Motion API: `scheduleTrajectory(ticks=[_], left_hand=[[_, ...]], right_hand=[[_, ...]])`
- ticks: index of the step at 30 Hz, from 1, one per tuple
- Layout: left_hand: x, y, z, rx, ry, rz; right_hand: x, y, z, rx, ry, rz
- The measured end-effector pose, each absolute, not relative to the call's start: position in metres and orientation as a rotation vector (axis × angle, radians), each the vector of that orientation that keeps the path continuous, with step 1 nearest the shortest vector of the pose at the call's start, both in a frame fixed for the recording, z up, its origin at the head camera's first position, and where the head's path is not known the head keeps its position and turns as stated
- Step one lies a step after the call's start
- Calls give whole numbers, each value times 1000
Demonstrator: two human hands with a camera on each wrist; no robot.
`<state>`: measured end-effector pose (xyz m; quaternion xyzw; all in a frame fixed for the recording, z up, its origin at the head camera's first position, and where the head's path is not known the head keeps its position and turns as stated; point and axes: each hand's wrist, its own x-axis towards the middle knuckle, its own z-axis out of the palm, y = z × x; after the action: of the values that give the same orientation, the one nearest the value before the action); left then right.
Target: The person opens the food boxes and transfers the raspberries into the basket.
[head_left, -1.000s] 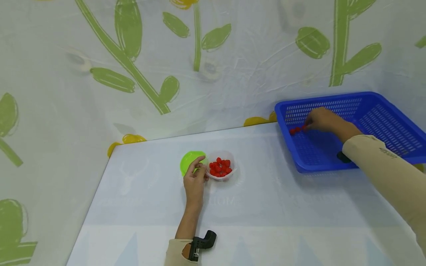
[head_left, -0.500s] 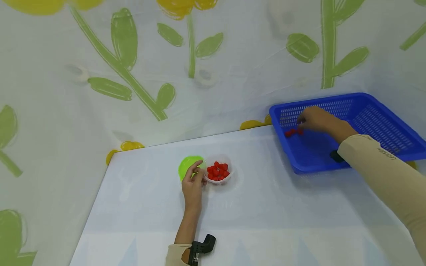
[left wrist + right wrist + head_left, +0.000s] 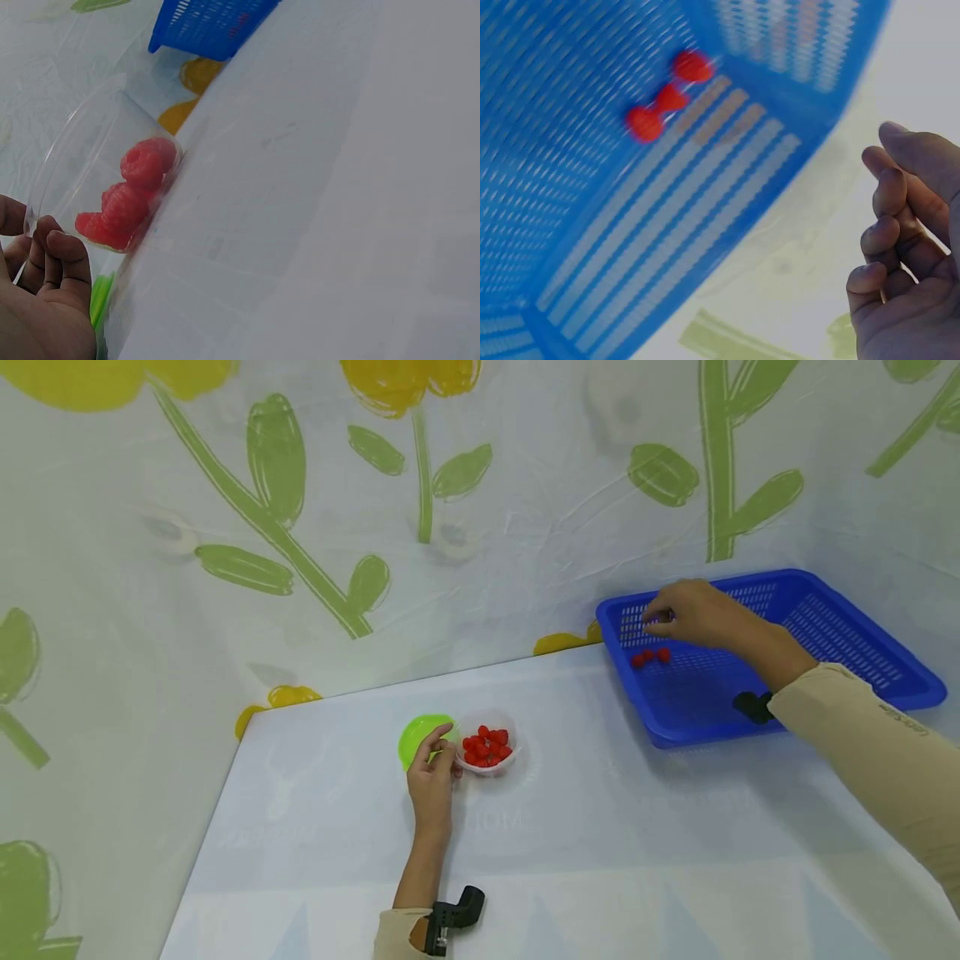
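Note:
My left hand [image 3: 431,789] pinches the rim of a clear plastic cup [image 3: 82,154] at its left side. Several red raspberries [image 3: 486,747] lie in the bottom of the cup, which stands on the white table. Partly behind the left fingers is a bright green round shallow piece [image 3: 420,733], right beside the cup. Above the far left end of a blue basket [image 3: 637,702] hovers my right hand [image 3: 701,610]. Its fingers are loosely bent and hold nothing, as the right wrist view shows. Below it, three raspberries [image 3: 660,97] lie close together in the basket's corner.
The basket stands at the table's back right, against a wall covering with printed green leaves [image 3: 663,474] and yellow flowers. A black wrist mount [image 3: 457,910] sits on the left forearm. The white table [image 3: 585,827] stretches between cup and basket.
My right hand has lifted off the raspberries in the basket and moved up and away, leaving them uncovered. The left hand keeps its grip on the cup. The head view has shifted slightly.

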<state>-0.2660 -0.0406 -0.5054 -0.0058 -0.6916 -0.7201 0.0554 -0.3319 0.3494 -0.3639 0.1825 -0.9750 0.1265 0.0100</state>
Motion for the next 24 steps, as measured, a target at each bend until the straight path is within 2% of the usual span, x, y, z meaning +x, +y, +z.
scheduleTrajectory(ticks=[6, 14, 24], left_hand=[[-266, -42, -504, -11, -2089, -2197], [-269, -42, -504, -23, -2079, -2209], [-267, -44, -503, -3, -2087, -2213]], right_hand=[[-319, 317, -363, 609, -3006, 476], [-300, 267, -372, 801, -2938, 567], [-295, 222, -390, 889, -2946, 623]])
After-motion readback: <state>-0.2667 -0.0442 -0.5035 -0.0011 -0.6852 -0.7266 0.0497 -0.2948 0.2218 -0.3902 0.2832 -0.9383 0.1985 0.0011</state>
